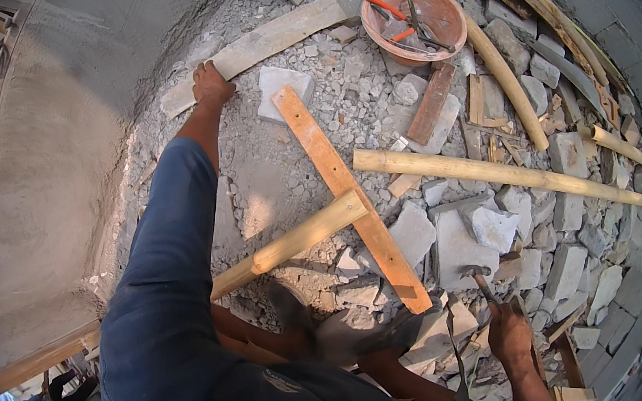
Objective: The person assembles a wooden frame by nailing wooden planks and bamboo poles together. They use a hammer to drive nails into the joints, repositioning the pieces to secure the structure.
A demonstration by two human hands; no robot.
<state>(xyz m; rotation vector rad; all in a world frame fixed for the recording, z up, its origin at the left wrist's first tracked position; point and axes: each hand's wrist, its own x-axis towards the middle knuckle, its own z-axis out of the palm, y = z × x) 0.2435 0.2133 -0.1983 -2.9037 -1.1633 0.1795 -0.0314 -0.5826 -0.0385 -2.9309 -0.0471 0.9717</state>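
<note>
My left hand (212, 88) reaches out at the left and grips a long grey wooden board (282, 37) near its lower end. The board lies slantwise on the rubble beside the plastered wall. At the lower right, my right hand (510, 335) is closed around the handle of a hammer (478, 272), whose metal head is over a pale stone slab. Between my arms, an orange-brown plank (340, 179) with nail holes lies diagonally, with the end of a bamboo pole (304, 235) against its middle. A square pale block (283, 89) sits just right of my left hand.
An orange basin (427, 14) with orange-handled tools stands at the top. Another bamboo pole (505, 175) crosses the broken blocks (490, 224) on the right. A short reddish board (431, 105) lies below the basin. The plastered wall (52, 187) fills the left side.
</note>
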